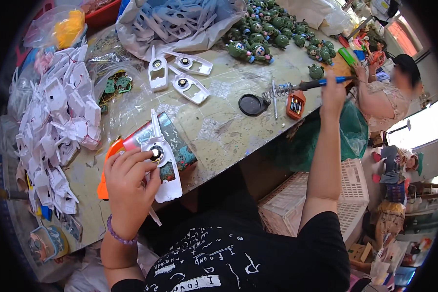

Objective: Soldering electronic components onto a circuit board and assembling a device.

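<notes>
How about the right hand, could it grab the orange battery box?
Probably not yet: the orange battery box lies close and uncovered, but the right hand grips a blue-handled tool.

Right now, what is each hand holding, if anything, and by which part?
Right hand: a soldering iron, by its blue handle. Left hand: fingertips at the round black part of a white plastic piece; whether gripped cannot be told.

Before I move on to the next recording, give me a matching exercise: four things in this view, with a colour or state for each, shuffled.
Things:
1. Blue-handled tool
2. Bead bracelet
3. Round dish
4. Heaped toys

Colours or states:
A. Purple
B. Mostly green
C. Held in the right hand
D. Black

Pairs: 1-C, 2-A, 3-D, 4-B
</notes>
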`<state>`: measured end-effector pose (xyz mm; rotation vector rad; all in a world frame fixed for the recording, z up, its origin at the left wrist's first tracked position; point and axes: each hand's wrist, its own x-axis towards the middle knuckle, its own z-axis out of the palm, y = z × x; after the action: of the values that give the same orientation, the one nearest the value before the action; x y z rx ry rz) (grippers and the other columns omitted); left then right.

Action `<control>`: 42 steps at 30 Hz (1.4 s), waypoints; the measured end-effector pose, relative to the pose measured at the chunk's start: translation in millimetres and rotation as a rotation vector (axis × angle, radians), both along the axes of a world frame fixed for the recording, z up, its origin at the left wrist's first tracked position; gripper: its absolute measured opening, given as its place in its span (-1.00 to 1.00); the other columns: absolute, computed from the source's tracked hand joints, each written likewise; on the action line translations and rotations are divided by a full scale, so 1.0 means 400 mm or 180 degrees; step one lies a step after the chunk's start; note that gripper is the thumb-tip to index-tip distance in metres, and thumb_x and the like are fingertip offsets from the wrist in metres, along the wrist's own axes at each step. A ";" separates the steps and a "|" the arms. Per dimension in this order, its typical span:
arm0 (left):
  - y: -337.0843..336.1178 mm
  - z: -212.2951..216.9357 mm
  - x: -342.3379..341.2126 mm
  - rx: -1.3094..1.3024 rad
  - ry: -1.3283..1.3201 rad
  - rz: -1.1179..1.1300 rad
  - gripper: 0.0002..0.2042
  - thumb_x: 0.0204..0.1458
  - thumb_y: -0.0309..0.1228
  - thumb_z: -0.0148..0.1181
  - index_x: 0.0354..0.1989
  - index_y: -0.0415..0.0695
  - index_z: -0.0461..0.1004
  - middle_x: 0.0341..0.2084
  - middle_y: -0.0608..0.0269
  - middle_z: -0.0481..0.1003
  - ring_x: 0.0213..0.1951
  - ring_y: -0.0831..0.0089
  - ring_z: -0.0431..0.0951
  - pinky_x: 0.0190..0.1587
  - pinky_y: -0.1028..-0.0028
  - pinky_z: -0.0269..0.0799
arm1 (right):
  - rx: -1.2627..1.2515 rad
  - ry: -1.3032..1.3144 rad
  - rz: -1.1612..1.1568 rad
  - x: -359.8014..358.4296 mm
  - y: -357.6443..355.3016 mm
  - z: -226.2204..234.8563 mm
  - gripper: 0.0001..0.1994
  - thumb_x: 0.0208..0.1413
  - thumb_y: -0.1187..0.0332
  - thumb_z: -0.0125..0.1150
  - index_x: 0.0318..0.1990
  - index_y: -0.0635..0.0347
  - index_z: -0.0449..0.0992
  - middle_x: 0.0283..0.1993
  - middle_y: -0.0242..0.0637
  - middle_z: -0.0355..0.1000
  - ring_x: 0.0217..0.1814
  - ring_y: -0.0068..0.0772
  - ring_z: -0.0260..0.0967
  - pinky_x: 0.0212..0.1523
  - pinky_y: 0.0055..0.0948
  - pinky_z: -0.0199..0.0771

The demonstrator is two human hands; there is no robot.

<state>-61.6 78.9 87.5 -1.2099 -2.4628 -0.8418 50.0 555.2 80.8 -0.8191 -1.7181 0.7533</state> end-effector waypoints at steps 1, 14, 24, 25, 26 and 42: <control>-0.008 -0.001 0.002 0.0017 -0.0056 0.0009 -0.90 -0.19 -0.51 0.27 -0.44 -0.15 0.53 -0.27 0.25 0.57 -0.09 0.23 0.50 0.07 0.22 0.23 | -0.0342 -0.0197 0.0161 -0.040 -0.049 0.002 -0.66 0.21 0.08 0.09 -0.53 0.08 0.40 -0.68 -0.59 0.15 -0.68 -0.72 0.03 -0.65 -0.58 -0.04; -0.214 -0.049 0.055 0.1121 -0.1215 0.0723 -0.83 -0.03 -0.58 0.20 -0.24 -0.25 0.52 -0.27 0.10 0.52 -0.20 0.30 0.50 -0.10 0.40 0.38 | -0.1368 0.1366 0.0843 -0.029 -0.351 -0.173 -0.67 0.20 0.36 0.17 0.03 0.32 0.30 -0.44 -0.48 0.34 -0.58 -0.85 0.05 -0.64 -0.75 -0.02; -0.173 -0.050 0.092 0.0299 -0.0696 0.0756 -0.60 -0.25 -0.24 0.43 -0.24 -0.14 0.51 -0.24 0.21 0.49 -0.15 0.22 0.44 -0.09 0.28 0.26 | 0.0250 -0.1668 0.3257 -0.316 -0.738 0.006 -0.62 -0.02 0.32 0.34 -0.06 0.30 0.47 -0.48 -0.36 0.41 -0.48 -0.59 0.31 -0.45 -0.58 0.30; -0.164 -0.056 0.094 0.0314 -0.0694 0.0771 -0.60 -0.25 -0.24 0.43 -0.24 -0.14 0.51 -0.24 0.21 0.49 -0.15 0.22 0.44 -0.09 0.28 0.26 | 0.0217 -0.1936 0.3239 -0.334 -0.747 0.011 -0.58 -0.04 0.31 0.36 -0.03 0.32 0.45 -0.48 -0.36 0.41 -0.48 -0.60 0.31 -0.46 -0.57 0.30; -0.156 -0.063 0.095 0.0370 -0.0669 0.0825 -0.61 -0.24 -0.25 0.43 -0.24 -0.14 0.51 -0.26 0.21 0.49 -0.16 0.22 0.44 -0.10 0.28 0.26 | 0.0181 -0.2204 0.3216 -0.350 -0.751 0.015 -0.53 -0.06 0.30 0.37 -0.01 0.34 0.43 -0.48 -0.36 0.40 -0.48 -0.60 0.31 -0.47 -0.56 0.30; -0.196 -0.062 0.093 0.0344 -0.0178 0.0695 -0.83 -0.19 -0.43 0.29 -0.38 -0.12 0.51 -0.35 0.21 0.48 -0.19 0.22 0.46 0.00 0.13 0.21 | 0.3447 0.0163 0.4714 -0.187 -0.951 0.128 -0.73 -0.19 0.36 0.23 -0.26 0.21 0.51 -0.37 -0.39 0.35 -0.49 -0.52 0.33 -0.59 -0.60 0.31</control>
<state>-24.2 0.6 62.8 -0.8733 -2.4994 -0.9436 -24.7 174.9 132.0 1.3400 -2.1072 0.5230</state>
